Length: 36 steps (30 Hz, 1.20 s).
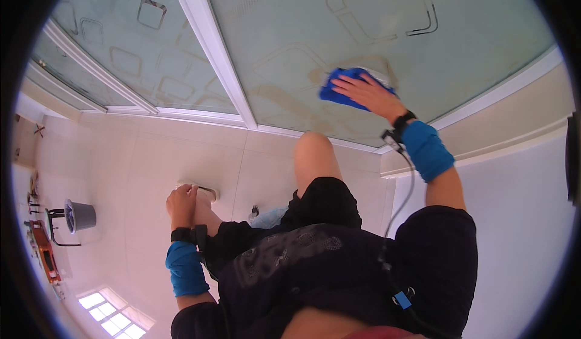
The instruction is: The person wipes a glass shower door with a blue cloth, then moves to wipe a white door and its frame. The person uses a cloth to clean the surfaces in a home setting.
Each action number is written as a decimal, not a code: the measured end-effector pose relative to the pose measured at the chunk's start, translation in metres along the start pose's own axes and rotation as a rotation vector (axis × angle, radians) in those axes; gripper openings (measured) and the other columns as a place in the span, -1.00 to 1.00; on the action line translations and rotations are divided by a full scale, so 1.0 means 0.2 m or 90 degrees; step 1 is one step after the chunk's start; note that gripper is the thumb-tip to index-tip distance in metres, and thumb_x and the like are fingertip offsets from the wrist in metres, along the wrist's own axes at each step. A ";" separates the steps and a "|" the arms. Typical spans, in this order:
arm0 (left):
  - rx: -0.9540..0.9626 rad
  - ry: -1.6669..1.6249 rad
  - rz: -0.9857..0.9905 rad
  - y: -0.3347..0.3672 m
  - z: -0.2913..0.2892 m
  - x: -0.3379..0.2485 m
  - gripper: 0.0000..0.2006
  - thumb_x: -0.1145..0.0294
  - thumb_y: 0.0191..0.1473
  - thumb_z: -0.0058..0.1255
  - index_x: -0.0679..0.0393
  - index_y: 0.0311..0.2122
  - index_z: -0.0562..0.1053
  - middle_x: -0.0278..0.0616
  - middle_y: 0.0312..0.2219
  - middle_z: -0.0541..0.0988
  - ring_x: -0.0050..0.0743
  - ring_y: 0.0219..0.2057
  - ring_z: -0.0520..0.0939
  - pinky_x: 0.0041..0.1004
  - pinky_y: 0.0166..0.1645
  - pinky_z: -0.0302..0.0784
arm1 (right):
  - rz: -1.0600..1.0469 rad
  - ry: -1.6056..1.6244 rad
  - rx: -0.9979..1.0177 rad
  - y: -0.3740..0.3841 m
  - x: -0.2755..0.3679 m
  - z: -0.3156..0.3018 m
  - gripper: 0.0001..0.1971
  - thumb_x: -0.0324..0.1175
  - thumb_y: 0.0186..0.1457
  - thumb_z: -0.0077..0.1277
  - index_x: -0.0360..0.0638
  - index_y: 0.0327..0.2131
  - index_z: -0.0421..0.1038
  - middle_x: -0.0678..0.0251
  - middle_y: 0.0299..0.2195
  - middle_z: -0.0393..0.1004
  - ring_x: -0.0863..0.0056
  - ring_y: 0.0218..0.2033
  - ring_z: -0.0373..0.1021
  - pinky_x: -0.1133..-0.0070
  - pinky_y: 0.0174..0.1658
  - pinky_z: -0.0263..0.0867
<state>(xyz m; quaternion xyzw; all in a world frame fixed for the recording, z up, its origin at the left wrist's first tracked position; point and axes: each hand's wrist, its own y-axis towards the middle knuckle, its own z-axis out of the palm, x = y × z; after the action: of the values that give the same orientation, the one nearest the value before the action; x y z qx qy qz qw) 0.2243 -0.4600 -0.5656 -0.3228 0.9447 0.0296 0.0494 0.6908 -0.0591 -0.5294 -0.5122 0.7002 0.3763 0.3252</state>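
Landmark: the frosted glass shower door with rounded-square patterns, which fills the upper part of the view and is split by a white frame bar.

Far left of the door, we see a small grey bucket beside an orange tool on the cream tiled floor. Below the door, our left hand rests on the knee of our bent left leg; its grip is curled, fingers pressed together, holding nothing we can make out. A blue wrist sleeve covers that forearm.

Right of the frame bar, our right hand lies flat against the door glass, its grip spread over a crumpled blue cleaning cloth, pressing it onto a brownish stained patch of the pane. A black cable hangs from that wrist.
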 end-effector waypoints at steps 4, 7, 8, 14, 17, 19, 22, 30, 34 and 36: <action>0.003 0.004 0.010 0.03 0.02 -0.02 -0.65 -0.02 0.11 0.11 0.06 -0.28 0.67 0.01 -0.38 0.68 0.11 -0.28 0.67 -0.07 -0.14 0.57 | 0.002 0.148 0.149 -0.56 -0.12 0.03 -0.29 -0.44 0.17 -0.12 0.24 0.40 0.03 0.73 0.45 -0.08 0.64 0.41 -0.03 0.49 0.41 -0.07; 0.004 0.029 -0.002 0.01 0.03 -0.02 -0.65 -0.03 0.11 0.11 0.05 -0.28 0.67 0.02 -0.39 0.68 0.11 -0.29 0.68 -0.07 -0.14 0.58 | 0.037 0.217 0.227 -0.83 -0.18 0.01 -0.27 -0.49 0.16 -0.13 0.31 0.39 0.04 0.77 0.42 -0.02 0.67 0.38 0.04 0.50 0.37 0.03; -0.001 0.038 -0.004 0.01 0.03 -0.02 -0.65 -0.03 0.11 0.11 0.05 -0.28 0.67 0.02 -0.39 0.68 0.11 -0.29 0.68 -0.07 -0.14 0.58 | 0.045 0.233 0.306 -0.88 -0.18 0.01 -0.27 -0.50 0.16 -0.13 0.33 0.39 0.04 0.77 0.42 -0.01 0.67 0.37 0.05 0.49 0.36 0.05; -0.018 0.017 -0.001 -0.02 0.01 -0.04 -0.65 -0.03 0.13 0.11 0.04 -0.28 0.67 0.02 -0.39 0.67 0.09 -0.30 0.68 -0.08 -0.15 0.58 | 0.031 0.335 0.287 -0.81 -0.12 0.06 -0.28 -0.51 0.16 -0.17 0.28 0.39 0.05 0.75 0.43 -0.05 0.63 0.38 0.04 0.46 0.36 0.11; 0.019 0.004 -0.033 -0.04 0.01 -0.03 -0.65 -0.01 0.15 0.08 0.06 -0.25 0.66 0.02 -0.35 0.68 0.09 -0.26 0.67 -0.09 -0.12 0.57 | -0.014 0.376 0.290 -0.64 0.01 0.11 -0.27 -0.55 0.15 -0.20 0.21 0.40 0.02 0.70 0.44 -0.07 0.61 0.39 0.03 0.44 0.39 0.07; 0.026 0.002 -0.047 -0.07 0.01 -0.02 -0.66 0.00 0.14 0.09 0.06 -0.25 0.66 0.02 -0.35 0.68 0.08 -0.26 0.67 -0.10 -0.12 0.57 | -0.068 0.264 0.200 -0.50 0.11 0.14 -0.27 -0.56 0.15 -0.22 0.14 0.41 0.00 0.62 0.45 -0.07 0.61 0.40 0.02 0.41 0.38 0.04; -0.008 -0.001 -0.036 -0.12 0.03 0.02 -0.67 0.02 0.12 0.12 0.07 -0.26 0.66 0.03 -0.39 0.67 0.07 -0.30 0.67 -0.10 -0.16 0.57 | -0.055 0.606 0.192 -0.27 0.29 0.20 -0.31 -0.61 0.18 -0.29 0.06 0.39 0.03 0.55 0.45 -0.06 0.56 0.41 0.00 0.37 0.43 -0.03; -0.020 -0.057 -0.096 -0.16 0.07 0.05 -0.69 0.08 0.11 0.13 0.10 -0.25 0.65 0.03 -0.38 0.66 0.08 -0.29 0.66 -0.10 -0.15 0.56 | -0.168 0.196 0.089 0.39 0.60 0.29 -0.33 -0.49 0.20 -0.24 -0.12 0.40 -0.04 0.37 0.47 -0.22 0.47 0.45 -0.15 0.42 0.50 -0.22; -0.033 -0.071 -0.056 -0.12 0.08 0.02 -0.70 0.09 0.10 0.13 0.10 -0.26 0.65 -0.02 -0.35 0.67 0.05 -0.27 0.65 -0.11 -0.14 0.56 | -0.184 0.042 0.049 0.61 0.61 0.26 -0.34 -0.43 0.22 -0.24 -0.13 0.41 -0.05 0.35 0.48 -0.24 0.43 0.46 -0.19 0.40 0.51 -0.28; -0.043 -0.088 -0.036 -0.12 0.07 0.02 -0.69 0.08 0.11 0.12 0.11 -0.25 0.66 -0.04 -0.31 0.68 0.01 -0.23 0.66 -0.13 -0.09 0.56 | -0.170 0.035 0.045 0.71 0.57 0.20 -0.31 -0.44 0.20 -0.23 -0.10 0.41 -0.07 0.38 0.48 -0.25 0.42 0.46 -0.20 0.40 0.51 -0.29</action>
<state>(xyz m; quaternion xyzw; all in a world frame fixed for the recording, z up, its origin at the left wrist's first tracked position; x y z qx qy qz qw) 0.2369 -0.4802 -0.5811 -0.3482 0.9280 0.0821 0.1045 0.5276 -0.0522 -0.6179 -0.5994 0.6473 0.2903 0.3708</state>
